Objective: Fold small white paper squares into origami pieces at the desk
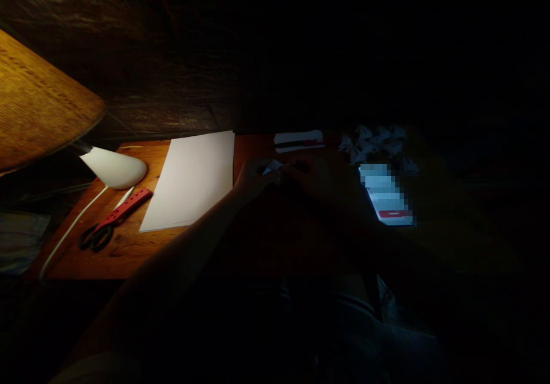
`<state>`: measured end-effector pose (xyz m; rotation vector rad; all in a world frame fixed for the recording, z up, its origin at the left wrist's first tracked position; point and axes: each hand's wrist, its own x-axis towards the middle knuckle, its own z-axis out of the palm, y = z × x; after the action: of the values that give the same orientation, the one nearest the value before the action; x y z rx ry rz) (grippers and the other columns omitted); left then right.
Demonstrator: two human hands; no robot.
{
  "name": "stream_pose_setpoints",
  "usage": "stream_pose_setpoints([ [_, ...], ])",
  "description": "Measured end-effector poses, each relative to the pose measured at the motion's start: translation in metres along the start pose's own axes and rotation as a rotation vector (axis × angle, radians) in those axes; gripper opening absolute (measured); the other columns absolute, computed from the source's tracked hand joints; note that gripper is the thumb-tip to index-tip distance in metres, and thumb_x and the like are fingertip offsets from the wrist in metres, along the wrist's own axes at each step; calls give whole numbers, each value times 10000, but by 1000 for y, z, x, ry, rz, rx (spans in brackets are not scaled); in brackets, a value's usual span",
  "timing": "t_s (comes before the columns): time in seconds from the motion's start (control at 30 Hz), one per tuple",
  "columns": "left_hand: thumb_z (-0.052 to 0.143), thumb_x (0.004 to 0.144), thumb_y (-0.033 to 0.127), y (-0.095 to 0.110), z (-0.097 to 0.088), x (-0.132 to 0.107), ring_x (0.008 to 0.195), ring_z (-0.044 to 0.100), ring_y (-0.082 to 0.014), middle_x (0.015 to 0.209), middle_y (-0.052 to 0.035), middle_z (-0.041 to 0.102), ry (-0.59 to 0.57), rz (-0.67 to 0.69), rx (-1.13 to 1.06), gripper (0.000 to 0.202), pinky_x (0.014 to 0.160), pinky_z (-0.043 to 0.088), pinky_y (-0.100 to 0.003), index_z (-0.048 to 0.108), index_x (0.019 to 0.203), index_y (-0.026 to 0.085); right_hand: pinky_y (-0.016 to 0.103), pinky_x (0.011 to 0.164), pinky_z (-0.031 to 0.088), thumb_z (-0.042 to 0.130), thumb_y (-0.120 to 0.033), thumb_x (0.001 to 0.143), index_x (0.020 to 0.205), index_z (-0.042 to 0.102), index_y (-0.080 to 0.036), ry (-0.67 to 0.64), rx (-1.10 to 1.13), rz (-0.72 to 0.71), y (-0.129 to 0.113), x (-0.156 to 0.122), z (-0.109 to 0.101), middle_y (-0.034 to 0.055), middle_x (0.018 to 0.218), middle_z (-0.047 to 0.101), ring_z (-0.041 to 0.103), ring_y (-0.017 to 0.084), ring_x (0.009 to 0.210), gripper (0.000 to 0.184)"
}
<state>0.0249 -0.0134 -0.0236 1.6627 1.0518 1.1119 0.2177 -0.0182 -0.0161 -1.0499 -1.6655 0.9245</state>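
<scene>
The scene is very dark, lit only by a lamp at the left. My left hand [253,179] and my right hand [311,179] meet over the middle of the wooden table [129,246]. Between them they pinch a small folded piece of white paper [272,167], with the fingers of both hands curled on it. My right hand lies in deep shadow, so its fingers barely show. A stack of white paper sheets [193,179] lies just left of my left hand.
A white lamp base [116,168] and its woven shade [38,106] stand at the far left, with a white cord [73,226]. Red-handled scissors [112,219] lie by the sheets. Crumpled paper [373,140], a lit phone screen [387,195] and a small white item [299,140] sit to the right and behind.
</scene>
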Motion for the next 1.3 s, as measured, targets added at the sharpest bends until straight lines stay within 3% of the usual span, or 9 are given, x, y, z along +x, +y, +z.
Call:
stream_pose_setpoints([
  [0.4, 856, 824, 554, -5, -2, 0, 561, 598, -107, 654, -17, 706, -41, 25, -36, 413, 529, 415, -217, 747, 741, 165, 321, 668, 435, 751, -648, 840, 688, 653, -222, -43, 112, 32, 2, 3, 1, 16, 712, 652, 578, 175, 690, 462],
  [0.57, 865, 797, 508, -6, -3, 2, 521, 519, -89, 603, 13, 636, 19, 6, -33, 385, 487, 336, -211, 712, 710, 165, 324, 670, 447, 756, -591, 828, 691, 643, -221, -24, 104, 49, 0, 1, 1, 17, 711, 655, 576, 175, 683, 411],
  [0.8, 805, 780, 344, 0, -4, 1, 541, 515, -91, 607, 23, 621, 36, -13, -44, 216, 517, 369, -207, 712, 726, 157, 313, 687, 468, 767, -481, 821, 733, 667, -216, -63, 84, 36, 3, 2, -1, 20, 757, 702, 604, 180, 720, 297],
  [1.1, 784, 788, 304, -10, -8, 3, 577, 595, -108, 658, -7, 694, -82, -29, 2, 160, 543, 418, -213, 745, 752, 153, 296, 658, 411, 748, -372, 824, 731, 692, -208, -99, -51, 31, 4, 1, -2, 5, 728, 694, 585, 163, 689, 197],
  [1.3, 826, 808, 383, -8, -9, 2, 586, 604, -110, 671, -11, 699, -146, -36, 2, 252, 553, 432, -218, 729, 757, 157, 302, 670, 422, 768, -392, 784, 702, 713, -200, -174, 44, 57, 3, 4, -8, 9, 710, 686, 595, 166, 693, 215],
])
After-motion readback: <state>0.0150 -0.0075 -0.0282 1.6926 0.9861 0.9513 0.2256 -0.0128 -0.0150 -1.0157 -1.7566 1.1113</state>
